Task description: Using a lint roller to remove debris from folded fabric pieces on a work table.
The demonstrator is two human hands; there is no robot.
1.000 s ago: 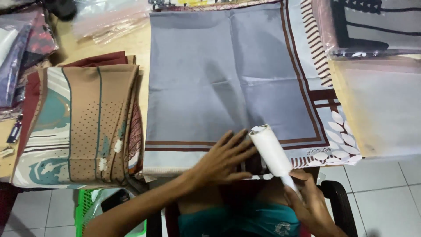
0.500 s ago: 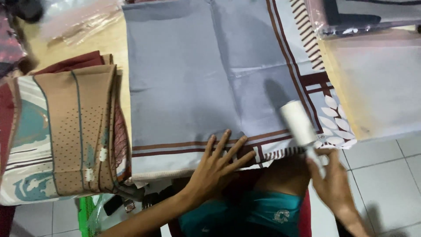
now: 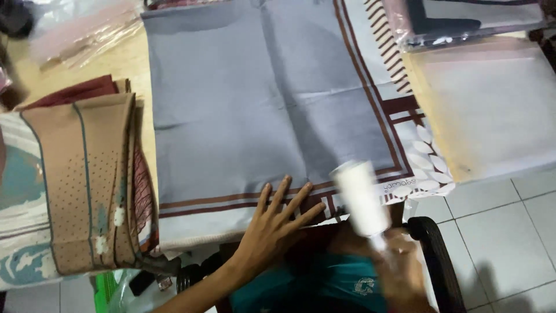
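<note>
A grey scarf with a dark red striped border lies spread flat on the wooden table. My left hand rests flat with spread fingers on the scarf's near edge. My right hand, blurred, grips the handle of a white lint roller, whose roll points up over the scarf's near right corner.
A stack of folded brown, red and teal scarves lies to the left. Pale bagged fabric sits at the right, with a dark bagged scarf behind it. A black chair arm stands over white floor tiles. Clear plastic bags lie at the far left.
The lint roller has swung left and back toward me, now over the near right corner. My left hand has stayed pressed on the scarf's near edge.
</note>
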